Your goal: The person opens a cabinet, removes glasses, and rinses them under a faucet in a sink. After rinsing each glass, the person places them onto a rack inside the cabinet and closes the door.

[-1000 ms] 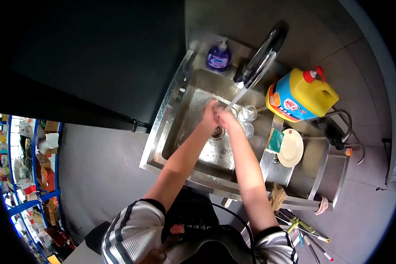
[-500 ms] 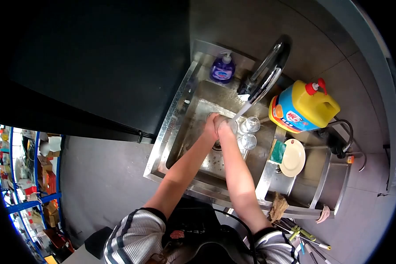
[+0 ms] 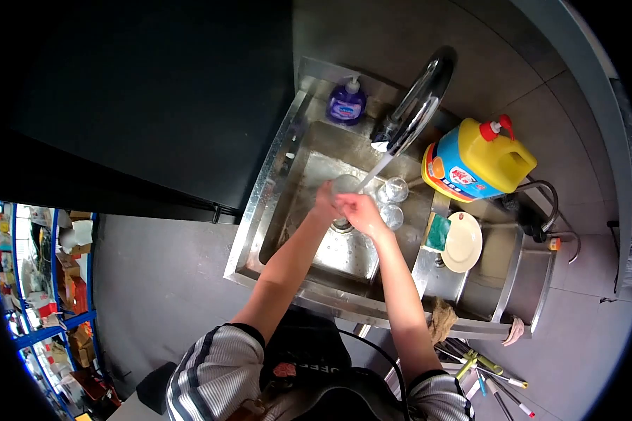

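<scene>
A clear drinking glass [image 3: 345,184] is tilted under the running tap water in the large sink basin [image 3: 323,168]. My left hand [image 3: 324,199] wraps around its left side. From the right, my right hand [image 3: 361,212] has its bent fingers against the glass's lower side; the fingertips are partly hidden. Water from the tap [image 3: 414,116] falls in a stream beside the glass. To the right of my hands, two more clear glasses stand on the basin floor, an upper glass [image 3: 396,189] and a lower glass [image 3: 392,217].
A purple pump bottle [image 3: 346,103] stands on the sink's back ledge. Right of the basin are a large yellow detergent jug [image 3: 481,161], a green sponge [image 3: 437,232] and a cream plate [image 3: 463,243]. A brown cloth [image 3: 442,321] hangs over the front edge. Several long handles [image 3: 481,368] lean below.
My right hand has turned and shifted down from around the glass, its fingers now at the lower side. The glass shows more openly in my left hand. The whole view has shifted slightly.
</scene>
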Action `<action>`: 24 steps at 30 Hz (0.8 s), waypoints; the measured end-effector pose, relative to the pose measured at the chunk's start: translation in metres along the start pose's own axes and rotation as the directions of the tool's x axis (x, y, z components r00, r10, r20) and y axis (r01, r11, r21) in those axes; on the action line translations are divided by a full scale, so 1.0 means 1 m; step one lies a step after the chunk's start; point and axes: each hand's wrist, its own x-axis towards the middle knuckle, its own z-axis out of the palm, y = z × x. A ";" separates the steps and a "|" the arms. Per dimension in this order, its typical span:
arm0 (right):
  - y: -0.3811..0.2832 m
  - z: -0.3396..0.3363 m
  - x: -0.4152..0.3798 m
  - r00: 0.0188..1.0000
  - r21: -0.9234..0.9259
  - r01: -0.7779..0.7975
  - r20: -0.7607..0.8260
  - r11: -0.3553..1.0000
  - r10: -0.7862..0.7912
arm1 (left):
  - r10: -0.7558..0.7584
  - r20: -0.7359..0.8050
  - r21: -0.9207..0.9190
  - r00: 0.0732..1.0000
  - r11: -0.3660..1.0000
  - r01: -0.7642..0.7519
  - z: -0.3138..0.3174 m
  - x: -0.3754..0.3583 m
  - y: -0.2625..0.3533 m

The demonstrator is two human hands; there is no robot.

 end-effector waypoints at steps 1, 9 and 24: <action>-0.008 -0.009 -0.007 0.997 -0.137 0.058 -0.032 0.989 -0.063 | -0.137 0.130 0.000 0.982 0.990 0.138 -0.012 -0.003 0.006; -0.030 -0.010 -0.009 0.905 -0.048 0.175 -0.386 0.983 -0.180 | -0.111 0.168 0.140 0.980 0.986 0.088 0.002 0.015 -0.018; 0.052 -0.030 -0.009 0.632 0.695 0.298 -0.658 0.655 0.410 | 0.249 -0.052 0.984 0.967 -0.153 0.093 0.031 0.049 -0.027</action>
